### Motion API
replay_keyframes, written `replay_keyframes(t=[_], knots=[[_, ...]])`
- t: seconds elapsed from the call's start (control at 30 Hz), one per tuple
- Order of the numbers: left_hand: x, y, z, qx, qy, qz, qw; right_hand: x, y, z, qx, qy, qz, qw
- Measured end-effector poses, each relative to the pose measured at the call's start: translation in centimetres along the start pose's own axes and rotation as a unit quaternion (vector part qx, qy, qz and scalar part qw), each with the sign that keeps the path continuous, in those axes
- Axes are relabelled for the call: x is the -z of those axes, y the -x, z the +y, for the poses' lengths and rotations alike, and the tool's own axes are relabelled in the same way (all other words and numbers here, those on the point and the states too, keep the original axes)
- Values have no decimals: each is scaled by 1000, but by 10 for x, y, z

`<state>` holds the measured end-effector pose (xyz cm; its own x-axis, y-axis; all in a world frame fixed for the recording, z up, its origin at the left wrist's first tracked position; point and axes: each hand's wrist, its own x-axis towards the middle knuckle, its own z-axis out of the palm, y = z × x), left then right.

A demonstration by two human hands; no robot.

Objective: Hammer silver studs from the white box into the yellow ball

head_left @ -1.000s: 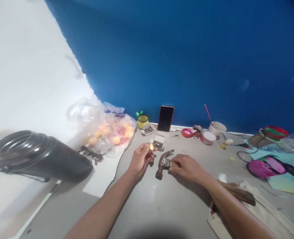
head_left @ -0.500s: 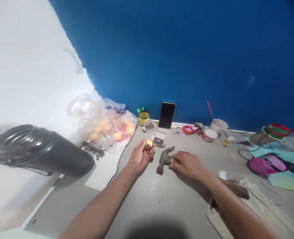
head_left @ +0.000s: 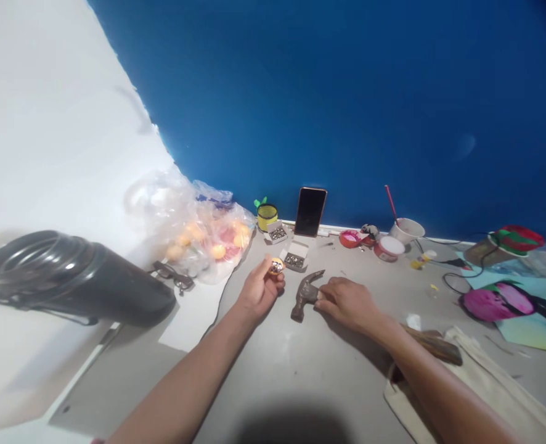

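My left hand (head_left: 258, 288) is closed around a small round orange piece (head_left: 277, 266), held just above the grey table (head_left: 277, 370). My right hand (head_left: 347, 302) grips the hammer (head_left: 304, 294) right behind its rusty claw head, which rests on the table. The hammer's wooden handle (head_left: 432, 345) runs back under my right forearm. Two small open boxes of metal pins (head_left: 294, 258) lie just beyond my left hand.
A clear bag of orange and red balls (head_left: 203, 240) and dark glasses (head_left: 174, 277) lie at left beside a big black jug (head_left: 69, 283). A phone (head_left: 310, 211) leans on the blue wall. Paint cups (head_left: 405, 230), a cable and painted paper (head_left: 499, 305) sit at right; a cloth bag (head_left: 476, 388) lies near me.
My left hand has drawn the orange piece slightly toward me and turned it. The right hand stays on the hammer. The camera view shifted a little.
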<state>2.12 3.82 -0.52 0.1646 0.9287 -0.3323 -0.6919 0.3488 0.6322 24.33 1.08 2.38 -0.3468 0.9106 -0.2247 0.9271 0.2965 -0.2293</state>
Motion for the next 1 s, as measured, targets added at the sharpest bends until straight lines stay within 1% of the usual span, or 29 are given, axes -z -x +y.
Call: replay_keyframes(t=[0.17,0.4,0.47,0.57,0.63,0.73,0.87,0.93,1.0], knots=[[-1,-1,0,-13,-22,6,1000,1,1,-1,-1,-2,-4,1000],[0,-1,0,-40,-47,13,998,0,1,0,10,-7,10,1000],[1,-1,0,-49,-49,14,997,6,1,-1,15,-10,15,1000],[1,-2,1,-47,-45,17,998,24,-5,-7,1,0,29,1000],[2,-3,0,-43,-41,22,998,37,-16,-13,-4,23,45,999],[4,-5,-1,-44,-42,30,998,49,-43,-22,38,53,67,996],[7,-7,0,-50,-39,35,997,48,-81,-31,117,116,59,985],[9,-8,1,-54,-32,39,997,44,-93,-34,147,138,42,979],[10,-8,3,-58,-22,44,997,40,-100,-35,162,148,28,975]])
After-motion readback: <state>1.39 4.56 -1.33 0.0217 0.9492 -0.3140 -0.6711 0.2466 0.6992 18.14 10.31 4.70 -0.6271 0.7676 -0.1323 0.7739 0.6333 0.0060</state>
